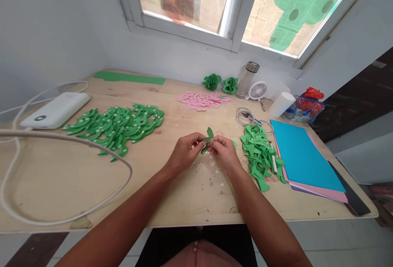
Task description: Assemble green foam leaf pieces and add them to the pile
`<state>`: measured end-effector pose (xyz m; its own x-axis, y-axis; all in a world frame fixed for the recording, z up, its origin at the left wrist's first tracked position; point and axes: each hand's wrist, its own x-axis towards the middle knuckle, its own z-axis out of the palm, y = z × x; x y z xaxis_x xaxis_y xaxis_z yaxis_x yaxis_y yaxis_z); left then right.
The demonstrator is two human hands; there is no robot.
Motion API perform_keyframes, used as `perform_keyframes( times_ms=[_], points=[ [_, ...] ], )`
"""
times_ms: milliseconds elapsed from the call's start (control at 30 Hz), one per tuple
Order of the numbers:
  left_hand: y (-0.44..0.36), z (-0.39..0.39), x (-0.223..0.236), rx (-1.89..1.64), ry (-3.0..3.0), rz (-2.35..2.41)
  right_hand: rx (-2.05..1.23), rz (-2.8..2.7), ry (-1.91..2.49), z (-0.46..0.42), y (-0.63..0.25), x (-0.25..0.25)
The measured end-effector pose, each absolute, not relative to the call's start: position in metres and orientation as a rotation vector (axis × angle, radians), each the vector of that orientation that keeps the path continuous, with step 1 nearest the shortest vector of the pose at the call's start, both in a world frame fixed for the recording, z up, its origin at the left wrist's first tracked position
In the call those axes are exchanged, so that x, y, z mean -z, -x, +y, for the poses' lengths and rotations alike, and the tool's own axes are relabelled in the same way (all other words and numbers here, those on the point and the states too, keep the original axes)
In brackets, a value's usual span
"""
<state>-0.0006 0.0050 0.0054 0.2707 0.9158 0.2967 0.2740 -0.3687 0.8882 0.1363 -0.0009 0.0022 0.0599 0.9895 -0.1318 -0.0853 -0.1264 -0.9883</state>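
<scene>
Above the middle of the table, a small green cut-out piece (209, 132), paper or foam, is pinched between my two hands. My left hand (188, 149) grips its left side with thumb and fingers. On its right side my right hand (223, 148) pinches it in the same way. Fingertips cover much of the piece, so its full shape is hidden. Right of my right hand lies a heap of green scraps (256, 152) with a white marker (273, 159) on it. Over to the left spreads a pile of curved green cut-outs (123, 125) bearing small white patches.
Pink cut-outs (199, 100) lie toward the back, near two green folded shapes (211, 81). A glass bottle (246, 79), small fan (257, 90) and scissors (256, 121) stand or lie behind the scraps. Coloured sheets (303, 154) cover the right side. A cable (130, 173) loops by a white power bank (57, 110).
</scene>
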Motion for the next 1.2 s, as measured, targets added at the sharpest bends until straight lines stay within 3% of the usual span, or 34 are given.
perform_keyframes(
  times_ms=[700,900,1033,1200],
  points=[
    [-0.0008,0.0031,-0.0053,-1.137,-1.825,1.062,-1.327,-1.004,1.252,-0.003,-0.1363,-0.0061],
    [-0.002,0.0054,-0.0039,-1.123,-1.593,0.999,-1.301,-1.037,1.266,-0.0021,-0.1353,-0.0044],
    [-0.001,0.0074,-0.004,-1.118,-1.396,1.018,-1.147,-1.159,1.314,-0.0023,-0.1355,-0.0013],
    [-0.0004,0.0074,-0.0073,-1.114,-1.268,1.031,-0.706,-1.449,1.378,-0.0076,-0.1363,-0.002]
  ],
)
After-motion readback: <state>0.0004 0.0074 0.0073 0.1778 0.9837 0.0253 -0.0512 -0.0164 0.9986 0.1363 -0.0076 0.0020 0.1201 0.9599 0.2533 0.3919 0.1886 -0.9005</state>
